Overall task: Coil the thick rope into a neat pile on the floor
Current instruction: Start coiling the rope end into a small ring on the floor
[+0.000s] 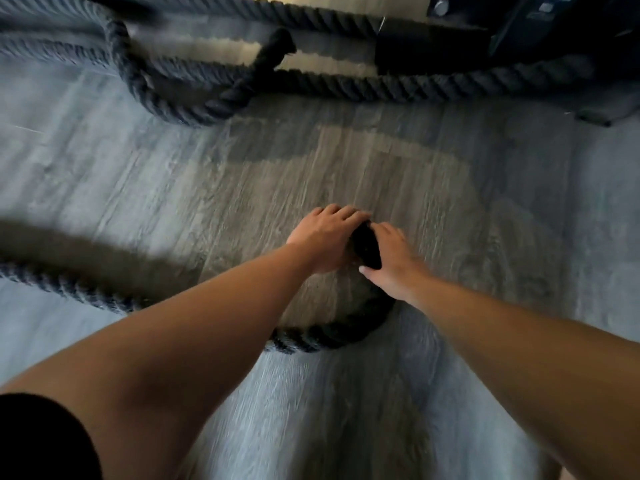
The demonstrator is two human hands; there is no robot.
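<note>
A thick black twisted rope (pixel 322 336) curves across the grey wood floor (pixel 346 161) from the left edge, under my forearms, and bends up to its wrapped black end (pixel 365 245) in the middle of the view. My left hand (pixel 323 237) presses on that end from the left, fingers spread over it. From the right, my right hand (pixel 389 259) holds the same end. More of the rope (pixel 398 86) lies in long runs and a loop (pixel 166 102) at the top of the view, with another capped end (pixel 277 46) sticking up there.
Dark gym equipment with a black base (pixel 429 51) stands at the top right, and a low dark foot (pixel 594 117) juts out at the right edge. Bare floor lies between the near rope and the far runs.
</note>
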